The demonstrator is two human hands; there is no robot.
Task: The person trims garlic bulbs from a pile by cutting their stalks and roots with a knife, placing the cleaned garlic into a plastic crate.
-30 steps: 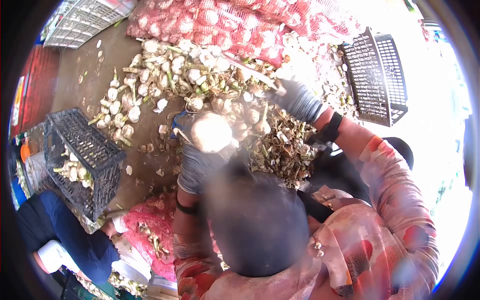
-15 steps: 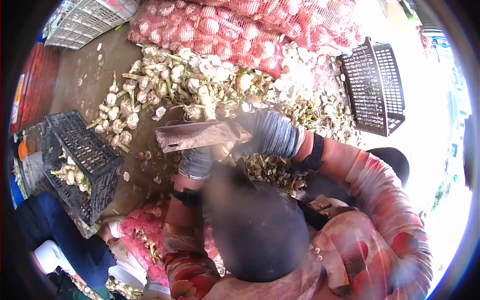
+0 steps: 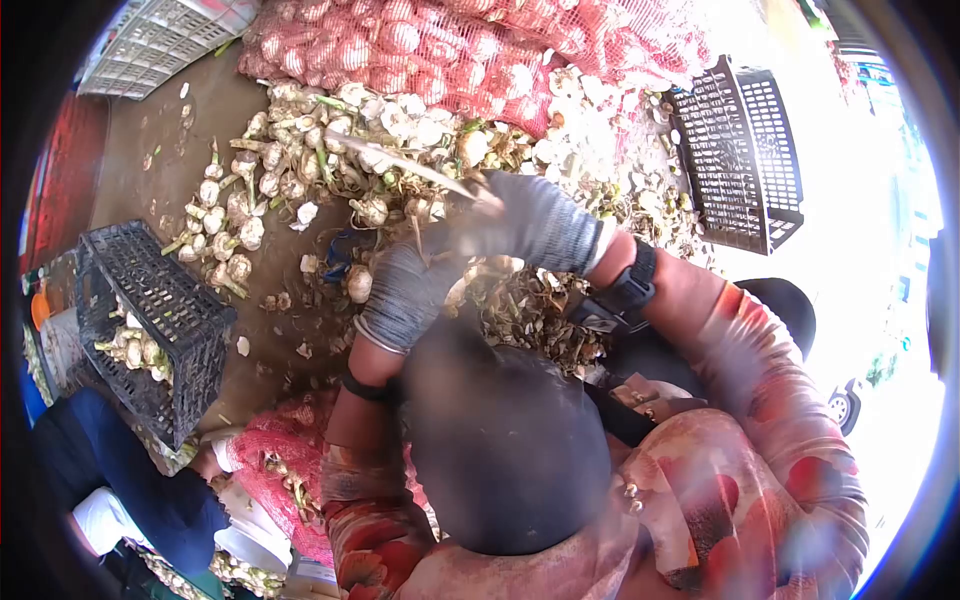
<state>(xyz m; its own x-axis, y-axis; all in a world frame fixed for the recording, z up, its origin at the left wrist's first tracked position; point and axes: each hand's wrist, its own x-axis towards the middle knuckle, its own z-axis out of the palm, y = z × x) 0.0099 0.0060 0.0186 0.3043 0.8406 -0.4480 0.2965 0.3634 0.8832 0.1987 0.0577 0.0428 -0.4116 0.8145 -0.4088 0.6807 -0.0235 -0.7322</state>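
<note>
In a grey knit glove, my right hand (image 3: 545, 222) is closed round the handle of a broad knife (image 3: 405, 165). Its blade points to the upper left, seen nearly edge-on. My left hand (image 3: 405, 290), gloved alike, is closed close beside the right. A thin stalk (image 3: 419, 240) sticks up from its fingers; the garlic bulb it grips is mostly hidden and blurred. Just beyond both hands lies a heap of garlic bulbs with stalks (image 3: 290, 165). Cut stalks and skins (image 3: 525, 315) are piled beneath and beside my hands.
Red mesh sacks of garlic (image 3: 400, 45) lie behind the heap. A black crate (image 3: 735, 160) stands at right, another black crate (image 3: 160, 320) with garlic at left, a white crate (image 3: 165, 45) at upper left. Another person's dark-clothed leg (image 3: 130, 470) is at lower left beside a red mesh sack (image 3: 285, 455).
The knife has swung from lying level across the hands, its flat side showing, to pointing up and left over the heap. My left hand shows more fully. The view has shifted slightly.
</note>
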